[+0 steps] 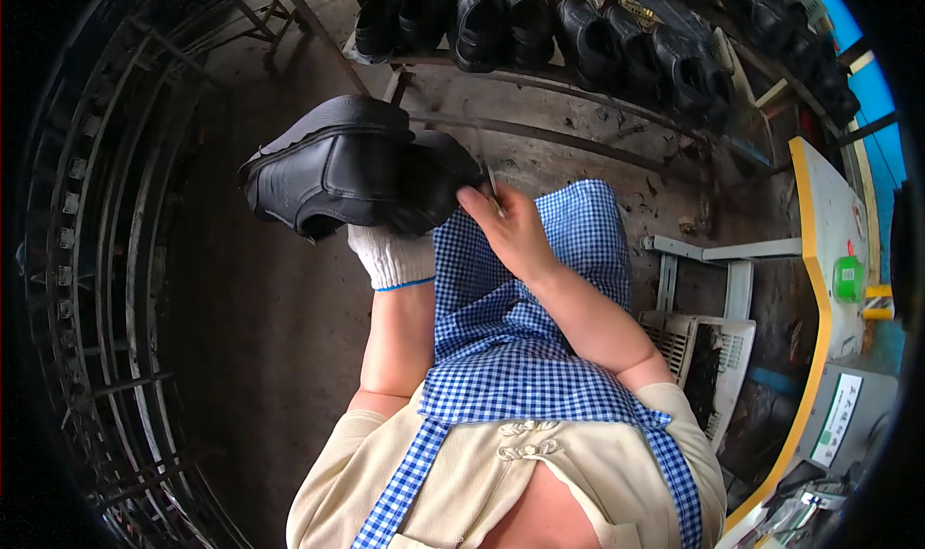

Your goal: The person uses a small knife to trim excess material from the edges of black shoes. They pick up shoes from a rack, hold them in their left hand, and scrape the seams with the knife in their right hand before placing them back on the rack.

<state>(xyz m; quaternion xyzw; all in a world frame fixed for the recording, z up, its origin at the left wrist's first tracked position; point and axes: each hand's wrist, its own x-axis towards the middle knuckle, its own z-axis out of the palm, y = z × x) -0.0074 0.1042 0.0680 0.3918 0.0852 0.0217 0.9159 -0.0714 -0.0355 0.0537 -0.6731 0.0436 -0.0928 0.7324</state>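
Two black shoes [328, 169], it seems, are up off the floor [260, 356], far and left of the lap; the left hand [390, 260], in a white glove, sits beneath them, its fingers hidden, so its grip cannot be told, though it probably bears their weight; this would free the bare right hand [520, 236], its thumb and fingers pinched on the right-hand shoe's edge, beside something slender too blurred to name; the checked apron [540, 356] covers the lap, presumably guarding the clothes; at the far side more shoes [479, 24] line a rack [540, 79], side by side, likely for easy reach; the bench [805, 222] stands right, a green container [849, 278] on it.
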